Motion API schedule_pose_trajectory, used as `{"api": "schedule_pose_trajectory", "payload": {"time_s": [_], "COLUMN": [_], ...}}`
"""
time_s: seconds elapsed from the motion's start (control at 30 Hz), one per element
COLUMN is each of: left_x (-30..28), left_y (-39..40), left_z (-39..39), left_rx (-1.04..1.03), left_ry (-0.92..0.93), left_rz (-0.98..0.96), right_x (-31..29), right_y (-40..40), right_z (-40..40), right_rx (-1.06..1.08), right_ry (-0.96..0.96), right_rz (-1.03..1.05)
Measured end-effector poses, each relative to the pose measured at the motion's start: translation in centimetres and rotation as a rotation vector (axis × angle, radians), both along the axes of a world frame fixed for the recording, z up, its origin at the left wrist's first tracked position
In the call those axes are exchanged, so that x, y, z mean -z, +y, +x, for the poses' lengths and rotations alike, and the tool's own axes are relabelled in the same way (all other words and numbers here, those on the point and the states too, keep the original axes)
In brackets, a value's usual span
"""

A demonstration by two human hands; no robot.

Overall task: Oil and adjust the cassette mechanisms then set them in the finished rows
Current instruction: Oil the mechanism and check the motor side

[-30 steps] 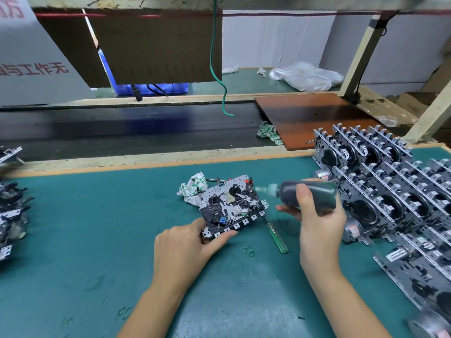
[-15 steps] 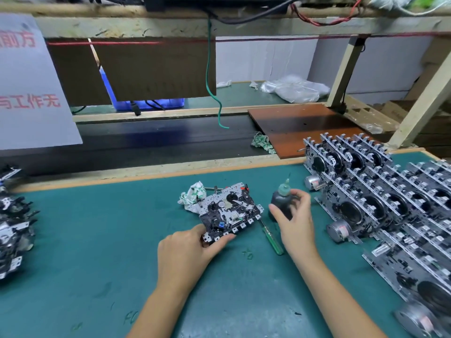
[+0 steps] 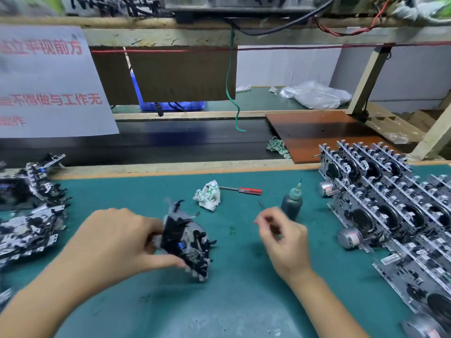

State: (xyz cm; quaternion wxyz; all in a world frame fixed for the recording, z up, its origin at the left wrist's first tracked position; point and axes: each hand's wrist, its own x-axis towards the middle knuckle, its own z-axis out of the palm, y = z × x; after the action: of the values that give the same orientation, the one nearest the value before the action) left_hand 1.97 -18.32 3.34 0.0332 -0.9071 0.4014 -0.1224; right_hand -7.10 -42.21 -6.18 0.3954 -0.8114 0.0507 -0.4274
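My left hand [image 3: 117, 240] grips a cassette mechanism [image 3: 188, 240] by its left side, and it is tipped up on edge just above the green mat [image 3: 231, 301]. My right hand [image 3: 283, 240] is curled round a thin screwdriver [image 3: 261, 205]; only the metal shaft shows, sticking up past the fingers, and the hand is blurred. The dark oil bottle [image 3: 291, 206] with a green nozzle stands upright on the mat just behind my right hand, apart from it. Finished mechanisms stand in rows [image 3: 380, 203] at the right.
A pile of mechanisms [image 3: 29, 215] lies at the left edge. A crumpled rag [image 3: 207, 195] and a red-handled screwdriver [image 3: 244, 190] lie behind the held mechanism. Beyond the mat's wooden edge runs a dark conveyor belt [image 3: 170, 145], with a brown board [image 3: 317, 132] at its right.
My right hand set the oil bottle upright on the mat and took up the screwdriver that lay there. My left hand lifted the mechanism off the mat and tipped it on edge.
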Motion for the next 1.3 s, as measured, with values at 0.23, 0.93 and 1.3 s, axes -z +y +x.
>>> {"api": "schedule_pose_trajectory", "payload": {"time_s": [0.23, 0.93, 1.3], "left_x": [1.3, 10.5, 9.3], "left_y": [-6.4, -7.0, -4.4], "left_z": [-4.2, -2.0, -0.8], "left_rx": [0.423, 0.314, 0.176], "left_ry": [-0.131, 0.820, 0.796], "left_rz": [-0.267, -0.582, -1.059], "right_x": [-0.9, -0.8, -0.3], "right_y": [-0.1, -2.2, -1.5], "right_z": [-0.2, -0.3, -0.4], "right_rx": [-0.273, 0.051, 0.044], "right_ry": [0.033, 0.311, 0.262], "right_rz": [0.465, 0.375, 0.367]}}
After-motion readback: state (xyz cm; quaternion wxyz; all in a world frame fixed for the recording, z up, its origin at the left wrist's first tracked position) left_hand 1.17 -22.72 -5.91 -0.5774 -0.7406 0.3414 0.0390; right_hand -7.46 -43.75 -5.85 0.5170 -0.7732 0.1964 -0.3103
